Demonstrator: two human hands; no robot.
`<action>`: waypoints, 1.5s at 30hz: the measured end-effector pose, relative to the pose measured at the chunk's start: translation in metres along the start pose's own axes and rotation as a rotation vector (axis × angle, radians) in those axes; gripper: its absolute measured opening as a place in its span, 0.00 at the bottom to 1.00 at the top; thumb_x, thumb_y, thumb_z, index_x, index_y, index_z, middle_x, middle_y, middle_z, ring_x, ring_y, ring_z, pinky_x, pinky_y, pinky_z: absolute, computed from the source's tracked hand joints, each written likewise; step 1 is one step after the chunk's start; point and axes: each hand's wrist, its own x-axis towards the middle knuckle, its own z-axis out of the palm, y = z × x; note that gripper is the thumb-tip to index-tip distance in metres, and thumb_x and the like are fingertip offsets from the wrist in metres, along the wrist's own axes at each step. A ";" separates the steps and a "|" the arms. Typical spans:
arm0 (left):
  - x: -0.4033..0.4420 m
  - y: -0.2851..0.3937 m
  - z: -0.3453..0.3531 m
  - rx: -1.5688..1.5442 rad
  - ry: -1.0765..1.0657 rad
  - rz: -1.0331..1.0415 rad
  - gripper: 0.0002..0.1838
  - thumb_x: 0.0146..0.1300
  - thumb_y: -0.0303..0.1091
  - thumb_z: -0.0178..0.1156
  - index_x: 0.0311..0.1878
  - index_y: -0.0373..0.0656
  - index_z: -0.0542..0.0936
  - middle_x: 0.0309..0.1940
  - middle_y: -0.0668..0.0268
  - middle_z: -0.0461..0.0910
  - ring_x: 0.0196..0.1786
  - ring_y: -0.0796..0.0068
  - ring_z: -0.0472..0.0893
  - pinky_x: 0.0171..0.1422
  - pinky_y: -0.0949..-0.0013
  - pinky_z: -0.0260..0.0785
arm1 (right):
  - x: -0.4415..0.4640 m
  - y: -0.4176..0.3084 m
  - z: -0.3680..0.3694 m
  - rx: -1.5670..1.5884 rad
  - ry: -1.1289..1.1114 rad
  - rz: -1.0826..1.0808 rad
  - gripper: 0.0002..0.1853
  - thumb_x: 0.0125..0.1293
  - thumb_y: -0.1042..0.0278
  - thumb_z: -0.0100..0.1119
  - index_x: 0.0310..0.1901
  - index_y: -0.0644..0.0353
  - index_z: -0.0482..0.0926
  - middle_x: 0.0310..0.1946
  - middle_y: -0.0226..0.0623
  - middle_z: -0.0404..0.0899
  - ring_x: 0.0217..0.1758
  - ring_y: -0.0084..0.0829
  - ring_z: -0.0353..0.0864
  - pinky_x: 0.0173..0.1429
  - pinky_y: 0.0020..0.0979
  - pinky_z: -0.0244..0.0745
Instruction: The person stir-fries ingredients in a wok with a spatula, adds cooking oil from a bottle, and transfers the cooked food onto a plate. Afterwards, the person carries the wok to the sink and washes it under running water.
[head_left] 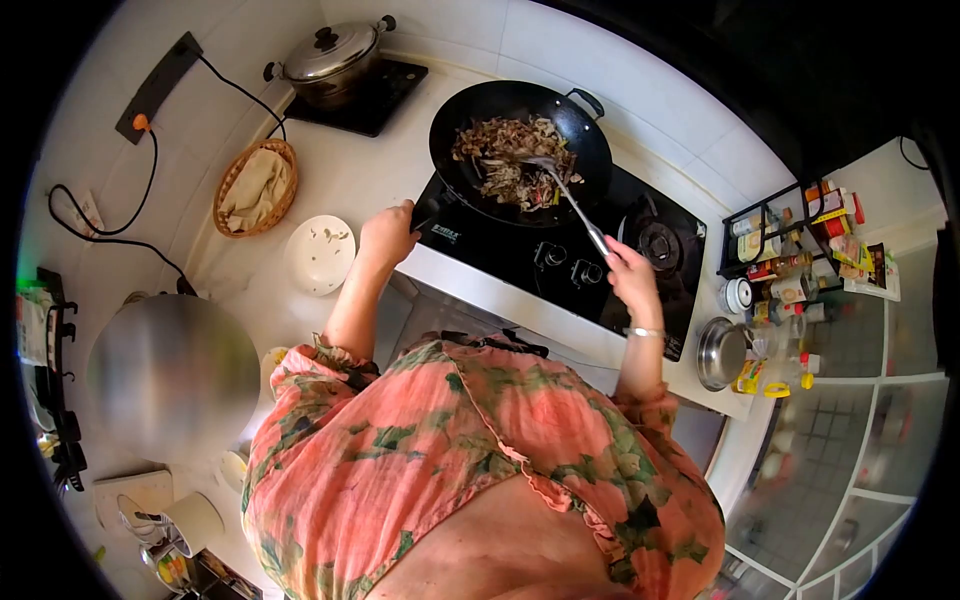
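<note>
A black wok (pixel 590 150) stands on the left burner of the black glass gas stove (pixel 500 255). Inside it lies a browned mix of chopped food (pixel 500 150) with a few green bits. My left hand (pixel 388 235) is closed around the wok's dark handle at the near left. In my right hand (pixel 632 275) is the metal shaft of a spatula (pixel 578 208), its blade resting in the food. A bracelet circles my right wrist. Left of my left hand is a white plate (pixel 322 255) with small food scraps on it.
A lidded pot (pixel 330 65) sits on a black hot plate at the back left, near a wicker basket (pixel 257 188) with a cloth. To the right are a metal bowl (pixel 720 352) and a rack of seasoning jars (pixel 775 245). Cords hang along the left wall.
</note>
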 end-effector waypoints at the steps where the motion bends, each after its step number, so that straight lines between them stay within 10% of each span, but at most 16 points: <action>1: -0.001 0.000 0.000 0.000 -0.001 0.003 0.19 0.50 0.35 0.66 0.42 0.40 0.72 0.32 0.54 0.81 0.38 0.51 0.80 0.41 0.54 0.72 | 0.002 -0.003 0.009 0.090 -0.040 0.058 0.18 0.66 0.71 0.54 0.58 0.54 0.76 0.23 0.23 0.72 0.19 0.14 0.65 0.21 0.19 0.59; 16: 0.002 0.000 -0.003 0.020 -0.044 -0.018 0.18 0.51 0.35 0.66 0.42 0.40 0.72 0.32 0.54 0.80 0.40 0.51 0.80 0.43 0.53 0.72 | 0.005 0.007 0.022 -0.030 0.053 -0.108 0.21 0.64 0.74 0.55 0.60 0.55 0.74 0.23 0.24 0.73 0.22 0.16 0.66 0.28 0.21 0.65; 45: -0.005 0.005 -0.010 -0.030 -0.007 -0.027 0.18 0.51 0.35 0.66 0.41 0.41 0.71 0.31 0.54 0.80 0.40 0.51 0.79 0.42 0.52 0.71 | -0.041 0.004 0.014 0.686 0.015 0.100 0.22 0.70 0.71 0.48 0.65 0.53 0.64 0.21 0.25 0.66 0.14 0.12 0.55 0.17 0.16 0.48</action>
